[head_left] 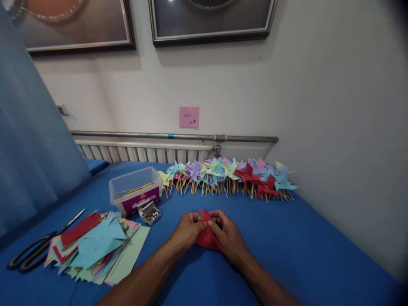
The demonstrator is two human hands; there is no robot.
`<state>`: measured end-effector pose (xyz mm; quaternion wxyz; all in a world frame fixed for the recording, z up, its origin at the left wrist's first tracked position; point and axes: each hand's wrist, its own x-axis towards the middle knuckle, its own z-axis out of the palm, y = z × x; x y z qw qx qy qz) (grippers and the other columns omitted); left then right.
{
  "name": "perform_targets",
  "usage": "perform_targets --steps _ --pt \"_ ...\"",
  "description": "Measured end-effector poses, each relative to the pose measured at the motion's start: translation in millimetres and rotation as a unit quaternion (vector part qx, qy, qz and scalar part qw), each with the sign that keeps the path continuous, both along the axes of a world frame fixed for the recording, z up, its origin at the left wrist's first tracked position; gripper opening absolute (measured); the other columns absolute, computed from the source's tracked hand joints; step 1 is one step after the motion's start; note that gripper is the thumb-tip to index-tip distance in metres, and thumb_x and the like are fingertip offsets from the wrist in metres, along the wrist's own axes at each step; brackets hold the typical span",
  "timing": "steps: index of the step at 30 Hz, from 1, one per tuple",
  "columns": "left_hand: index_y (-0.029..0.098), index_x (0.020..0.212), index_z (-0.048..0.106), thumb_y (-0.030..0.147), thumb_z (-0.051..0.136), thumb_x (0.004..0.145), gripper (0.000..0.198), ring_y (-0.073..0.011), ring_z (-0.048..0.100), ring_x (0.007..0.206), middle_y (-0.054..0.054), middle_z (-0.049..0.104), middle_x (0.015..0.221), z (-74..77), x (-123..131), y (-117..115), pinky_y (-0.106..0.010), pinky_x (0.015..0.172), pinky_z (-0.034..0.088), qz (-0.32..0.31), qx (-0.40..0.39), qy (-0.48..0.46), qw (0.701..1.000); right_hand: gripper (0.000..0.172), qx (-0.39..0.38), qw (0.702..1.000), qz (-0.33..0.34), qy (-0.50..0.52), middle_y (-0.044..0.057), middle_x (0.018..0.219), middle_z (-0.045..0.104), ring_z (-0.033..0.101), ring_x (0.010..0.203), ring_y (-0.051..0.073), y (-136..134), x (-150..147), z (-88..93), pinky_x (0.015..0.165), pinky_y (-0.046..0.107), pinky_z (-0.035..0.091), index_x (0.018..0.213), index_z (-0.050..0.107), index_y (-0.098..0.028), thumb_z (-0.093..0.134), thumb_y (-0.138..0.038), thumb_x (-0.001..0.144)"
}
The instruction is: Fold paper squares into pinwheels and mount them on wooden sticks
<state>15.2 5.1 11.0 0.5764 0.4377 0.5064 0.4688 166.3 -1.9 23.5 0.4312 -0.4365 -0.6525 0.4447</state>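
A piece of red paper [208, 241], partly folded, is held between both hands above the blue table. My left hand [190, 227] pinches its left side with thumb and fingers. From the other side, my right hand [227, 233] grips the paper, its thumb pressed near the middle close to the left thumb. The fingers cover much of the paper, so its centre is hard to see. Left of the hands is a small open box of shiny metal pins [152, 216]. Beyond them, finished paper pinwheels [208, 170] on wooden sticks lie in a long row.
A clear plastic tub [119, 187] with thin wooden sticks stands behind the pin box. At left lies a pile of coloured cut paper [100, 242], with large black-handled scissors [44, 242] beside it. A wall with a radiator [143, 152] borders the blue table [287, 255].
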Motion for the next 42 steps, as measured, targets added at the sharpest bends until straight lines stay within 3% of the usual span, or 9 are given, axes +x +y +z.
perform_targets --steps 8,16,25,30,37,42 --pt "0.018 0.06 0.05 0.026 0.076 0.058 0.028 -0.0074 0.038 0.048 0.006 0.051 0.052 2.4 -0.6 -0.6 -0.023 0.051 0.026 -0.006 0.002 0.018 1.0 0.018 0.009 1.0 -0.016 0.001 0.002 0.085 0.07 0.064 0.075 0.018 3.1 0.8 -8.1 0.067 0.029 0.049 0.098 0.062 -0.021 0.056 -0.035 0.089" --pt "0.018 0.061 0.051 0.025 0.074 0.06 0.024 -0.0068 0.038 0.046 0.006 0.051 0.052 6.7 -0.6 -2.5 -0.022 0.049 0.025 -0.005 -0.003 0.035 0.999 0.016 0.009 1.0 -0.019 0.003 0.0 0.082 0.067 0.062 0.071 0.017 0.7 -0.8 -3.3 0.066 0.029 0.049 0.098 0.062 -0.021 0.056 -0.031 0.086" --pt "0.018 0.058 0.05 0.031 0.077 0.056 0.03 -0.006 0.037 0.043 0.006 0.049 0.048 4.2 -1.8 -1.5 -0.022 0.047 0.024 -0.003 0.005 0.01 1.0 0.023 0.027 0.999 -0.023 0.004 0.004 0.091 0.071 0.066 0.083 0.02 2.7 2.7 -2.7 0.075 0.032 0.053 0.104 0.065 -0.021 0.058 -0.031 0.084" --pt "0.018 0.057 0.051 0.026 0.074 0.057 0.024 -0.0064 0.037 0.042 0.006 0.049 0.046 8.0 -0.5 -2.6 -0.022 0.047 0.025 0.003 -0.01 0.012 1.0 0.023 0.021 1.0 -0.013 0.005 0.004 0.09 0.071 0.066 0.081 0.019 3.9 4.9 -3.7 0.072 0.031 0.053 0.105 0.064 -0.021 0.057 -0.034 0.086" --pt "0.018 0.061 0.054 0.023 0.069 0.058 0.016 -0.0069 0.038 0.043 0.005 0.052 0.049 14.4 0.5 -7.7 -0.023 0.048 0.026 0.012 -0.015 0.006 1.0 0.028 0.027 0.999 -0.025 -0.009 0.006 0.096 0.072 0.067 0.091 0.022 4.1 6.0 -1.9 0.081 0.035 0.053 0.108 0.065 -0.02 0.054 -0.04 0.091" --pt "0.018 0.061 0.054 0.023 0.071 0.058 0.018 -0.0076 0.041 0.044 0.005 0.053 0.049 14.4 -1.1 -5.6 -0.023 0.049 0.027 0.017 -0.017 -0.002 1.0 0.028 0.037 0.998 -0.043 0.009 0.008 0.106 0.072 0.067 0.103 0.024 7.7 8.2 -5.4 0.097 0.041 0.05 0.108 0.063 -0.021 0.058 -0.039 0.088"
